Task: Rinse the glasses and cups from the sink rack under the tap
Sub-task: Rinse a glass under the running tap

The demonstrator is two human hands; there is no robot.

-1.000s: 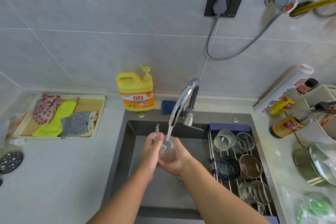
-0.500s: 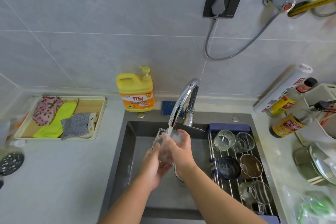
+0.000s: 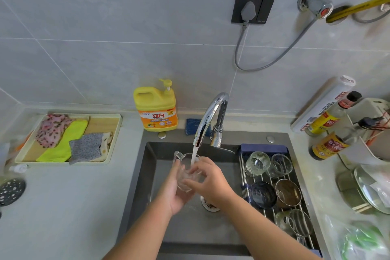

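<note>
Centre frame, just under the spout of the tap (image 3: 207, 116), a clear glass mug (image 3: 184, 167) sits between both hands over the sink (image 3: 152, 175). The water stream (image 3: 195, 153) falls straight into its mouth. The left hand (image 3: 176, 195) cups it from below and from the left, fingers curled round the base. The right hand (image 3: 211, 183) comes in from the right, its fingers bent over the near wall of the glass and gripping it.

The mug's long axis is tilted: mouth up and toward the top of the frame, base down in the left palm. Its handle (image 3: 178, 155) points to the upper left, away from the right hand.

The step in hand looks like the rinse itself. The next move likely turns on that tilt — to empty the mug, the mouth has to swing down toward the drain (image 3: 210, 205), which lies just below the right wrist.

The sink rack (image 3: 263, 147) is at right, so the right hand is the nearer one. It already holds a ribbed glass (image 3: 257, 162), a clear glass (image 3: 281, 164), a dark blue cup (image 3: 263, 194), a brown cup (image 3: 288, 193) and a glass on its side (image 3: 295, 224). The tap lever (image 3: 226, 150) juts out between mug and rack — a thing to clear on the way across.

A yellow detergent bottle (image 3: 156, 110) stands behind the sink, well apart.
</note>
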